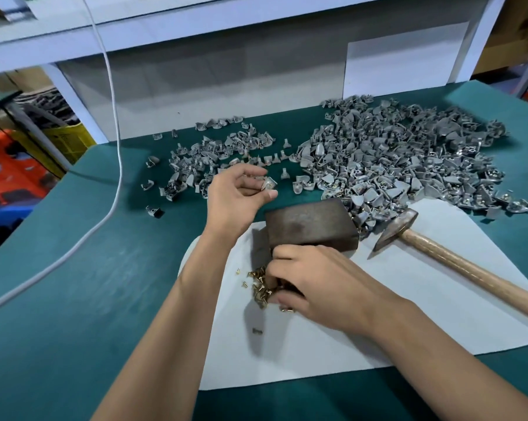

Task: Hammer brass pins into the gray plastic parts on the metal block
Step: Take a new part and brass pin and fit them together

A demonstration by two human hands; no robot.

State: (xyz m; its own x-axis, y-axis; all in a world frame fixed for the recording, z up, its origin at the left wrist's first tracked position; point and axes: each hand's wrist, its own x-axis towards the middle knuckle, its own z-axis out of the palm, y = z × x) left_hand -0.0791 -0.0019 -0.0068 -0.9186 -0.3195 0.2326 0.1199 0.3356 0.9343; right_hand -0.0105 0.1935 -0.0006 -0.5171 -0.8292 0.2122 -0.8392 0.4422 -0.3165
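A green-covered bench [74,284] carried a white sheet [347,344] under your work. Your left hand [237,194] pinched one gray plastic part [269,184] between thumb and fingertip, lifted clear of the metal block [311,224] just beside it. Your right hand [314,287] curled its fingers into the little heap of brass pins [259,284] at the block's near face; whether a pin was already caught I cannot tell. The hammer [433,247] lay untouched to the right, the big pile of parts [393,159] beyond. You seemed to be at the loading step: next you would need a pin seated in the part, the part on the block, then the hammer.
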